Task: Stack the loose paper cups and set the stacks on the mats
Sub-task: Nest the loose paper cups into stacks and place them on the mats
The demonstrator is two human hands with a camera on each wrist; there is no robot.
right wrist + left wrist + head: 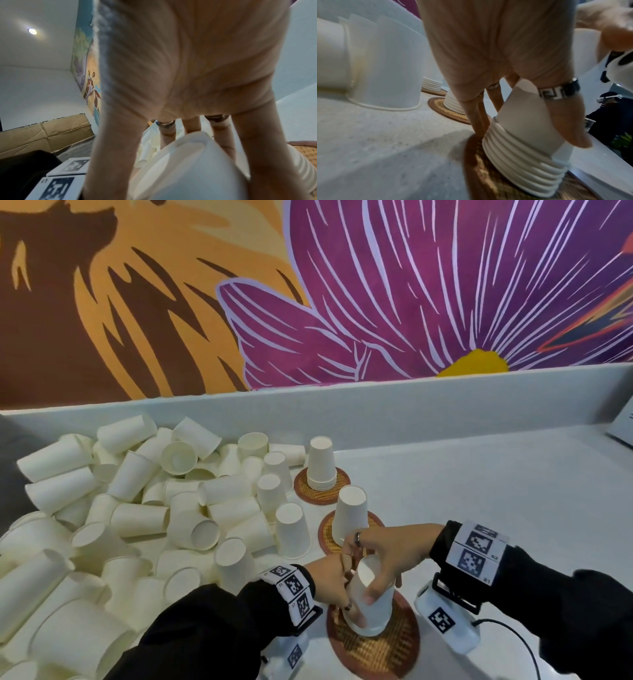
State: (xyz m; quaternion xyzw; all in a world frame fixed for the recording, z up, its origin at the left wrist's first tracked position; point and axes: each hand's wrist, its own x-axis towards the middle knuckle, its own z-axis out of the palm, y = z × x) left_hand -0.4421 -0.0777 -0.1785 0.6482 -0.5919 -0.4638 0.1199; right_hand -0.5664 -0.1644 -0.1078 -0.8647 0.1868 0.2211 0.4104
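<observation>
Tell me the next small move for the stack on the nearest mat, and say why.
Probably ease the stack upright so its lowest rim sits flat, then let go. Both the left hand and right hand grip it, and in the left wrist view it leans on the nearest mat, its rims tipped. The two farther mats already carry upright stacks.

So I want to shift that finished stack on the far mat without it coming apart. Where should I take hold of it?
Grip the far stack low, on the band of nested rims by the far mat, coming from the right or front, since the loose cups crowd its left. It stands upside down, narrowing upward, so a high grip would probably lift off only the outer cup.
</observation>
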